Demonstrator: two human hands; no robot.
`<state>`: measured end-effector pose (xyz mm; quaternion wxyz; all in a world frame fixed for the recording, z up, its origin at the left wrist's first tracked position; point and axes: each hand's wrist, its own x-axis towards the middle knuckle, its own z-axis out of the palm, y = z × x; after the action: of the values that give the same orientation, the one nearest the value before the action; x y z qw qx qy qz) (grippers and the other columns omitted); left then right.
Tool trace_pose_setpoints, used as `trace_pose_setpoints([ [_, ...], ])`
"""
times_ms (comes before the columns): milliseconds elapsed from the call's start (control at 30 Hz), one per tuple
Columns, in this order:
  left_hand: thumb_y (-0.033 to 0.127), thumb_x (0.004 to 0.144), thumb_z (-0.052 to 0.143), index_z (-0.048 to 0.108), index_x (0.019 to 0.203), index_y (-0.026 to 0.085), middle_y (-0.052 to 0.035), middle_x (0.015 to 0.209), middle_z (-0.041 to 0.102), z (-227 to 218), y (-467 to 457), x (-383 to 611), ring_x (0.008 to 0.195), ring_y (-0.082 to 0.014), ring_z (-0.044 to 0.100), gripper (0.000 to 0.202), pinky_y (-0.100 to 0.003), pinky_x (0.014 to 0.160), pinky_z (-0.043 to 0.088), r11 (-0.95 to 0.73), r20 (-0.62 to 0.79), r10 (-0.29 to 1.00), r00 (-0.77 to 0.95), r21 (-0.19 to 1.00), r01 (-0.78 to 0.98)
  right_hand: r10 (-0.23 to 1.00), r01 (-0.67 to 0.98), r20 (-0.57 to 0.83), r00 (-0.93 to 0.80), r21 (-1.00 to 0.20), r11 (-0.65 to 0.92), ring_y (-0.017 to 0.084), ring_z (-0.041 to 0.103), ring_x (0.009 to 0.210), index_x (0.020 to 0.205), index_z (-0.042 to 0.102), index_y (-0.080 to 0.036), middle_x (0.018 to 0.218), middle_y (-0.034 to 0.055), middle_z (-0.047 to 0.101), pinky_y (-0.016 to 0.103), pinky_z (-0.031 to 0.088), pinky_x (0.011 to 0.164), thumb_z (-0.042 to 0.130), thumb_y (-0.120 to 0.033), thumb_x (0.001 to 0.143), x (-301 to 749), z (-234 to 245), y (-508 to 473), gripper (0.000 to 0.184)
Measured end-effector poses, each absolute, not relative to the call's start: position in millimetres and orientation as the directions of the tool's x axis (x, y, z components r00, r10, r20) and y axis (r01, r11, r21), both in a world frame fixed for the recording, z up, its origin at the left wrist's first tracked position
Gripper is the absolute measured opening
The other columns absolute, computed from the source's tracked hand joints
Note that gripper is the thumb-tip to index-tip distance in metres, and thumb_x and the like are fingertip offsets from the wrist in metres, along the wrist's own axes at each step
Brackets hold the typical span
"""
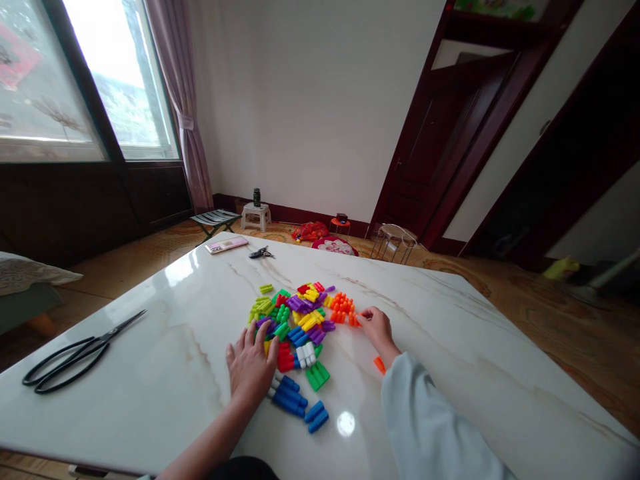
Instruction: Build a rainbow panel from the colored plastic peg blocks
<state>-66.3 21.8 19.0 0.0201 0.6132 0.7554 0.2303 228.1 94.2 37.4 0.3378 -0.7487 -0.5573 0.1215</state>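
A heap of small plastic peg blocks [299, 319] in several colours lies in the middle of a white marble table [165, 373]. My left hand [251, 363] rests flat on the table at the heap's left edge, fingers spread, touching green and purple pieces. My right hand [377, 328] sits at the heap's right side, fingers curled in a pinch on an orange piece beside the orange cluster [343, 308]. One loose orange piece [379, 364] lies by my right wrist. Blue blocks [290, 397] lie near my left wrist.
Black scissors [75, 353] lie at the table's left. A phone [226, 245] and keys [261, 253] sit at the far edge. Beyond are small stools [256, 215], a folding stool [216, 220], a wire stool [395, 240] and a dark door.
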Motion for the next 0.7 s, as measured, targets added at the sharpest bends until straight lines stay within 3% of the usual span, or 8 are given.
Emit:
trace_pose_setpoints([
  [267, 0.045, 0.093, 0.036, 0.048, 0.135, 0.032, -0.0049, 0.146, 0.043, 18.4, 22.3, -66.9, 0.135, -0.0275, 0.035, 0.045, -0.053, 0.111, 0.021, 0.143, 0.247, 0.937, -0.248, 0.376, 0.916, 0.902, 0.638, 0.253, 0.349, -0.77, -0.031, 0.019, 0.063, 0.073, 0.079, 0.06, -0.019, 0.082, 0.0061, 0.069, 0.028, 0.049, 0.07, 0.056, -0.027, 0.07, 219.1, 18.7, 98.1, 0.013],
  [433, 0.044, 0.094, 0.035, 0.048, 0.135, 0.032, -0.0049, 0.146, 0.043, 19.3, 21.6, -66.7, 0.134, -0.0275, 0.036, 0.045, -0.053, 0.111, 0.022, 0.139, 0.252, 0.936, -0.248, 0.381, 0.914, 0.877, 0.7, 0.29, 0.382, -0.71, -0.069, 0.019, 0.062, 0.07, 0.077, 0.062, -0.019, 0.081, 0.0055, 0.069, 0.028, 0.047, 0.068, 0.053, -0.029, 0.074, 213.8, 24.5, 88.1, 0.014],
  [567, 0.044, 0.094, 0.036, 0.048, 0.135, 0.032, -0.0048, 0.146, 0.043, 19.2, 21.5, -66.9, 0.134, -0.0274, 0.036, 0.044, -0.053, 0.111, 0.022, 0.134, 0.258, 0.934, -0.246, 0.385, 0.913, 0.948, 0.699, 0.252, 0.197, -0.714, 0.045, 0.018, 0.064, 0.07, 0.069, 0.066, -0.02, 0.073, 0.003, 0.07, 0.027, 0.048, 0.071, 0.05, -0.027, 0.076, 201.2, 23.4, 76.5, 0.018],
  [700, 0.043, 0.094, 0.036, 0.048, 0.134, 0.031, -0.005, 0.146, 0.043, 18.7, 21.5, -66.9, 0.134, -0.0274, 0.037, 0.044, -0.054, 0.111, 0.022, 0.131, 0.263, 0.933, -0.244, 0.384, 0.914, 0.956, 0.621, 0.294, 0.019, -0.752, 0.219, 0.017, 0.067, 0.087, 0.083, 0.073, -0.019, 0.092, 0.0044, 0.074, 0.029, 0.05, 0.085, 0.047, -0.014, 0.073, 188.9, 17.5, 75.9, 0.028],
])
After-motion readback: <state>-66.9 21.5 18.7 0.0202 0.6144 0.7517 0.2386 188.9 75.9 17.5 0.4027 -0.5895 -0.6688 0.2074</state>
